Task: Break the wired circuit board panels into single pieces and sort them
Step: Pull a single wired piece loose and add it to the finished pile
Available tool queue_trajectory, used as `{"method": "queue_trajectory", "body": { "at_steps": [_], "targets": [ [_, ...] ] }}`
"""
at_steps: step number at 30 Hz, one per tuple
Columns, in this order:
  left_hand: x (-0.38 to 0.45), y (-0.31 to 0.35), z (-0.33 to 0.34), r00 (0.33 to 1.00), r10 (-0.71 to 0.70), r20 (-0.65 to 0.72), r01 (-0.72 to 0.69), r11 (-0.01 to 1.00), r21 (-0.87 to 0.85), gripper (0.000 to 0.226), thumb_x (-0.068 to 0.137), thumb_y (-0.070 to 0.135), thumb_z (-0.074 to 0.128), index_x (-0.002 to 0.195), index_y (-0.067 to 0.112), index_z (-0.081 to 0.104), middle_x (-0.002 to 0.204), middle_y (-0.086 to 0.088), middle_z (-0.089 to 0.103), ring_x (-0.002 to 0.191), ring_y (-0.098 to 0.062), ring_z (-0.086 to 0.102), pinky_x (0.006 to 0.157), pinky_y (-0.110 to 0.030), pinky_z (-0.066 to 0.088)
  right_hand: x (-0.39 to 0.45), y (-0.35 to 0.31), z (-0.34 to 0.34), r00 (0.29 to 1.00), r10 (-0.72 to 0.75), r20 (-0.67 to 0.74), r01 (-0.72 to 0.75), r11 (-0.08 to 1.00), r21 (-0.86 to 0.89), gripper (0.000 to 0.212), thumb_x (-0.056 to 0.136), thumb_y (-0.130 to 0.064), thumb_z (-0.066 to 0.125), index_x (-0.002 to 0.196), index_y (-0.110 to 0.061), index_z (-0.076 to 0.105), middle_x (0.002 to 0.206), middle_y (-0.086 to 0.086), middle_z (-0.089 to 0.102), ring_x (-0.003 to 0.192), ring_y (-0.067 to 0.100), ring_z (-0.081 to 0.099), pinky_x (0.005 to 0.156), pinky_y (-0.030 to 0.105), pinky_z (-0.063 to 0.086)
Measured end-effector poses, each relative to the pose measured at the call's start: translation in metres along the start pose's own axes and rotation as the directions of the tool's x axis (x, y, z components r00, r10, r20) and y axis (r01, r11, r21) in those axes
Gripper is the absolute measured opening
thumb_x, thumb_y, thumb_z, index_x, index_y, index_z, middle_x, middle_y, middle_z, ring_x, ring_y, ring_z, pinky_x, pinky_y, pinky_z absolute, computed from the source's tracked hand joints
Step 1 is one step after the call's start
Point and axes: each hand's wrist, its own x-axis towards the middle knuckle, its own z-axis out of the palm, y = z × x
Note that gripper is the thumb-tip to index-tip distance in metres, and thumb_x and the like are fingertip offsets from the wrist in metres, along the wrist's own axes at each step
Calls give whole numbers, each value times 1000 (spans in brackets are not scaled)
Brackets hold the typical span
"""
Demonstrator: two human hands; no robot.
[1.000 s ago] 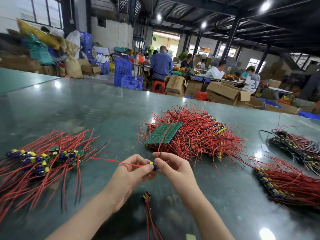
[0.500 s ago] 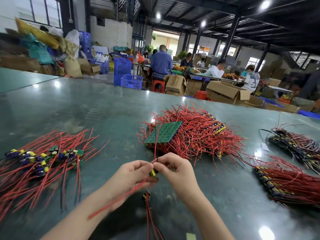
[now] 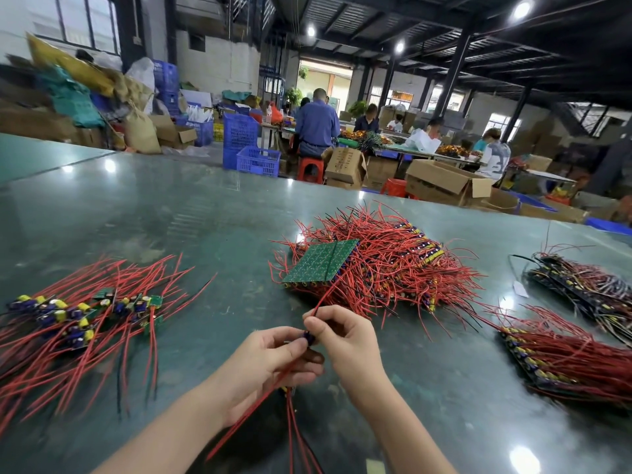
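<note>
Both hands meet over the table's near middle around one small circuit board piece [image 3: 308, 337] with a blue part and red wires. My left hand [image 3: 270, 364] pinches its left side, and a red wire runs down under that wrist. My right hand [image 3: 345, 340] pinches its right side, with another red wire rising from the fingers. Behind them lies a heap of wired panels [image 3: 386, 265] topped by a green panel [image 3: 321, 261]. Single pieces [image 3: 82, 313] with red wires are spread at the left.
Stacks of wired panels lie at the right [image 3: 564, 360] and far right [image 3: 588, 289]. A loose wired piece [image 3: 290, 405] lies under my hands. The green table [image 3: 171, 213] stretches far back. People sit among boxes and blue crates [image 3: 253, 155] behind it.
The red wire that stuck out left from my left hand has swung down under my wrist. My hands have kept working the same small piece, turning it between the fingers.
</note>
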Motion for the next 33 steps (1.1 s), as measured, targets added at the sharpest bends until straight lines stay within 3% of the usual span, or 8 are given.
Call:
{"method": "queue_trajectory", "body": {
  "at_steps": [3, 6, 8, 13, 17, 23, 27, 33],
  "targets": [
    [0, 2, 1, 1000, -8, 5, 8, 1000, -2, 23, 83, 10, 60, 102, -3, 62, 85, -22, 72, 70, -21, 72, 56, -22, 56, 1, 4, 3, 993, 47, -112, -41, 998, 57, 23, 83, -3, 68, 69, -20, 68, 71, -12, 71, 67, -3, 61, 66, 13, 48],
    [0, 4, 3, 1000, -1, 3, 1, 1000, -12, 29, 77, 13, 62, 101, -3, 63, 87, -23, 71, 71, -22, 72, 56, -22, 56, 1, 7, 8, 980, 47, -191, -41, 999, 34, 20, 83, -6, 69, 70, -20, 69, 68, -12, 69, 67, 0, 60, 68, 20, 49],
    [0, 3, 3, 1000, 9, -6, -9, 1000, -1, 22, 81, 11, 61, 98, -2, 64, 88, -24, 71, 72, -22, 72, 56, -22, 56, 1, 7, 8, 979, 17, -202, -20, 1000, -13, 20, 83, -8, 69, 69, -23, 68, 69, -14, 69, 68, 0, 60, 71, 22, 49],
    [-2, 1, 0, 999, 44, -21, -42, 997, 72, 12, 91, 3, 55, 97, -3, 63, 86, -23, 71, 71, -24, 72, 56, -26, 56, 2, 7, 4, 997, 38, -60, -38, 999, -11, 18, 84, -7, 68, 72, -20, 67, 66, -9, 69, 64, 2, 60, 67, 19, 49],
    [-3, 3, 0, 994, 87, -64, -76, 985, 154, 12, 92, 3, 53, 92, 3, 64, 83, -15, 71, 52, -11, 58, 44, -19, 44, 3, 4, 2, 999, 24, 42, -23, 1000, -21, 21, 81, -2, 69, 74, -22, 67, 70, -9, 69, 65, 4, 61, 66, 20, 50],
    [-5, 3, 0, 983, 181, -34, -164, 944, 287, 8, 90, 6, 59, 87, 1, 64, 75, -8, 69, 46, -7, 48, 41, -17, 36, 2, 3, 1, 999, 25, 27, -24, 999, -31, 23, 79, 0, 69, 70, -21, 65, 66, -10, 68, 63, 2, 60, 65, 18, 48],
    [-6, 2, 1, 976, 216, 2, -204, 919, 337, 10, 91, 3, 57, 90, -6, 60, 69, -6, 65, 44, -7, 49, 39, -16, 36, 2, 4, 0, 987, 154, 47, -159, 979, 125, 22, 81, 0, 68, 66, -16, 65, 67, -9, 69, 60, 1, 58, 58, 13, 44],
    [-7, 1, 7, 979, 191, 72, -204, 929, 309, 8, 92, 3, 55, 88, -3, 60, 65, -8, 63, 43, -8, 47, 39, -17, 35, 9, 5, -7, 941, 339, -11, -312, 878, 363, 21, 77, -2, 70, 61, -16, 71, 66, -7, 63, 56, 7, 43, 54, 20, 31]
  ]
}}
